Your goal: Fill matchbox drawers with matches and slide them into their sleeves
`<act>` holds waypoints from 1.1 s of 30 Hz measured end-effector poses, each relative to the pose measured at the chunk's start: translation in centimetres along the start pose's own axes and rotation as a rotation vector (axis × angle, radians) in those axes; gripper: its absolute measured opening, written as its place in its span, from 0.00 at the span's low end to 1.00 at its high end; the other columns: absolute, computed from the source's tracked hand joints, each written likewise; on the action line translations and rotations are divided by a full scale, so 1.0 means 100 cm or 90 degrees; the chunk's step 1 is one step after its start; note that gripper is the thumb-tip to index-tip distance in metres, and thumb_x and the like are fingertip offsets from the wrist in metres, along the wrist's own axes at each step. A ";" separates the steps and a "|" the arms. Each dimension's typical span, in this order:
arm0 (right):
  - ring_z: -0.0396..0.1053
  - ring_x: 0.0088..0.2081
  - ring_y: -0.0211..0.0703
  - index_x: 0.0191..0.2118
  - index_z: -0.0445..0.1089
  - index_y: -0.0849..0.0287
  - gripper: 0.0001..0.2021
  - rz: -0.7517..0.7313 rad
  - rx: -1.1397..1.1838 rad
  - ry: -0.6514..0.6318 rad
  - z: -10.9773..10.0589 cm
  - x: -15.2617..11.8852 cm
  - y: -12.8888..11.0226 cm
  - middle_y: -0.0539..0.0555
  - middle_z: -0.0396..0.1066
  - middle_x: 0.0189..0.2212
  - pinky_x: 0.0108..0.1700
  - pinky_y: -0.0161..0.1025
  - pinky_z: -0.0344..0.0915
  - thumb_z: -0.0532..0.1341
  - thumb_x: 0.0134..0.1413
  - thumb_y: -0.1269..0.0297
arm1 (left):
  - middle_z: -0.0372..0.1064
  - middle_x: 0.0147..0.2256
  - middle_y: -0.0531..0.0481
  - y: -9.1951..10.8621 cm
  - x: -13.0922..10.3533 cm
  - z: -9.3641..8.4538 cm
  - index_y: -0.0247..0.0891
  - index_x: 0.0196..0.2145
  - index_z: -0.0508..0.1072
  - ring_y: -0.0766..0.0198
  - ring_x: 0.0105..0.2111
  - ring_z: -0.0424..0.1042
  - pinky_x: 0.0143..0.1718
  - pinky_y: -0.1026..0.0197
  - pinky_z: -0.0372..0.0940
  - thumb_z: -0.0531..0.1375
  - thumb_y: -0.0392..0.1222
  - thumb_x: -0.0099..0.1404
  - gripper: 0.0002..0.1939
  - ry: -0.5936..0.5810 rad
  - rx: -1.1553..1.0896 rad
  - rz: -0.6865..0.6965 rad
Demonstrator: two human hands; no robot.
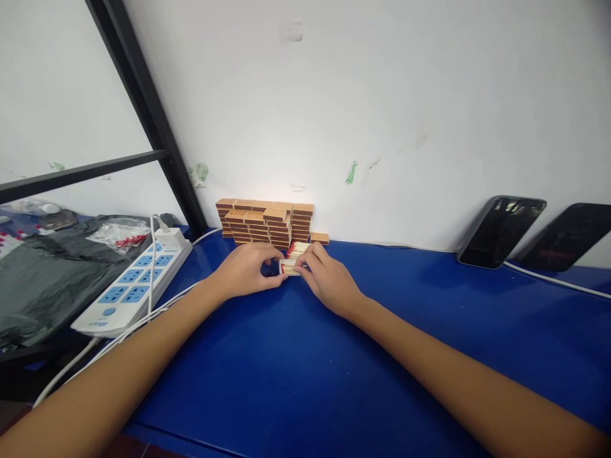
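Observation:
Both hands meet over a small open matchbox tray [289, 268] filled with red-tipped matches on the blue table [296, 369]. My left hand [248, 270] pinches the tray's left end. My right hand [324, 277] holds its right side, fingers touching a loose bunch of matches [298, 249] lying just behind the tray. A stacked wall of brown matchboxes [265, 224] stands against the white wall right behind the hands, and one single matchbox [319, 238] lies at its right end.
A white and blue power strip [136, 280] with a plugged-in charger and white cables lies at the left. Beyond it is a black plastic sheet [42, 280] and a clear bag of matches [120, 234]. Two dark phones [501, 230] lean on the wall at right.

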State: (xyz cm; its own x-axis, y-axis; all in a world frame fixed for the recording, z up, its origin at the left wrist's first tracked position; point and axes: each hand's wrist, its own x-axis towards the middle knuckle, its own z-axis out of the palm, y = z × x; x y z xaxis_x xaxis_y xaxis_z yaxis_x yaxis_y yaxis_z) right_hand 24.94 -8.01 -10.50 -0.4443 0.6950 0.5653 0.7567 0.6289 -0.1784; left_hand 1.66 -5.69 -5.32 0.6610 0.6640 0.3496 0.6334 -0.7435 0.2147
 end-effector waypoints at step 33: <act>0.71 0.39 0.41 0.45 0.75 0.58 0.06 0.129 0.017 -0.064 0.000 0.001 0.003 0.56 0.68 0.47 0.38 0.38 0.67 0.59 0.70 0.67 | 0.77 0.33 0.49 -0.015 0.000 -0.021 0.38 0.38 0.80 0.60 0.32 0.74 0.36 0.60 0.64 0.65 0.48 0.62 0.12 0.006 0.054 -0.034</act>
State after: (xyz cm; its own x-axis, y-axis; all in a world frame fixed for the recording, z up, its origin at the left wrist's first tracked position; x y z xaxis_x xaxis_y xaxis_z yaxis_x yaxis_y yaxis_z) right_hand 25.09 -7.73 -10.50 -0.3312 0.8383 0.4331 0.8231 0.4811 -0.3018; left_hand -0.18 -4.74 -3.76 0.6220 0.7011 0.3487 0.6994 -0.6977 0.1554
